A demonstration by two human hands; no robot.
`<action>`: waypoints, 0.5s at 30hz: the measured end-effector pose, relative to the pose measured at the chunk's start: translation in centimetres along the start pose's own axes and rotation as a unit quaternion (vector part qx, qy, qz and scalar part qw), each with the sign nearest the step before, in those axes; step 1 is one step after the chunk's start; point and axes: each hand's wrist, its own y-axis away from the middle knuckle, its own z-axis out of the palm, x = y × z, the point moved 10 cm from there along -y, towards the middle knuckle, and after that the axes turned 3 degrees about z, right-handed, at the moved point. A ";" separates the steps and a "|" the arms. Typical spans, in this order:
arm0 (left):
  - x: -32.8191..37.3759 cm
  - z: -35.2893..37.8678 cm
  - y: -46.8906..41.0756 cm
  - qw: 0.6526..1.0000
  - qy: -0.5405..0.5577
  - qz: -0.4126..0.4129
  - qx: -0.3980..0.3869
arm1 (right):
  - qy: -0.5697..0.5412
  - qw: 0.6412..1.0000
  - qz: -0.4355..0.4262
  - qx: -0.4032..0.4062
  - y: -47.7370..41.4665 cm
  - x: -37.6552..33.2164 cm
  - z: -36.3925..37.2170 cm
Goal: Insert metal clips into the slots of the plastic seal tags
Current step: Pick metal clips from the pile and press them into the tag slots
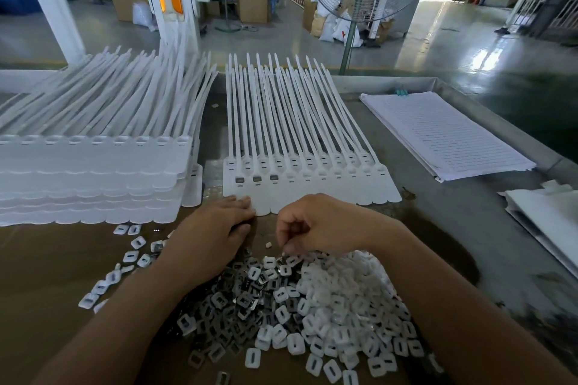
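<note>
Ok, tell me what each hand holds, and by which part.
Left hand: nothing, fingers flat on the tag strip, near edge. Right hand: fingertips in the clip pile, grip hidden.

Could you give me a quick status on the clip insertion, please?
Left hand flat on tag strip edge. Right hand curled at clip pile, grip unclear. Three seated clips, other front slots look empty. Nothing blocking.

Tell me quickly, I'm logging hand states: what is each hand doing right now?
Left hand: open, resting flat against the seal tags.
Right hand: curled over the clip pile; grip cannot be told.
</note>
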 end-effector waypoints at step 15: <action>-0.2 0.0 0.0 1.000 0.012 -0.004 -0.001 | -0.106 0.965 0.073 0.228 -0.1 4.6 -6.7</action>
